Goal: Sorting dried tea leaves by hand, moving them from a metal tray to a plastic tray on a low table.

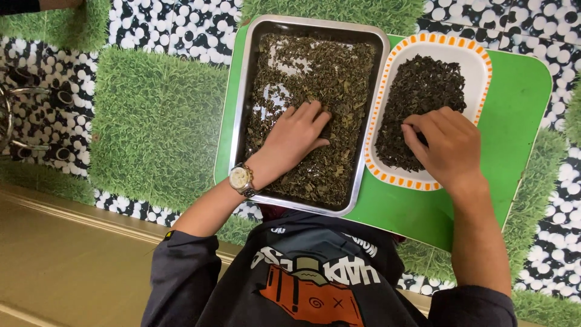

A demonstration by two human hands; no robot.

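Observation:
A steel tray [250, 66] full of dried green-brown leaves [327, 66] lies on a green board [514, 103]. My left hand [296, 136], a watch on its wrist, rests flat on the leaves in the tray with fingers spread. Beside it to the right stands a white plate with an orange-dashed rim [484, 66] holding darker dried leaves [423, 85]. My right hand [445, 145] is over the plate's near side, fingers curled down into the dark leaves; whether it pinches any cannot be told.
The board sits on a surface of green turf patches [157, 115] and black-and-white pebble pattern [181, 24]. Metal rings or wire parts [18, 115] lie at the far left. A tan floor [66, 266] runs along the lower left.

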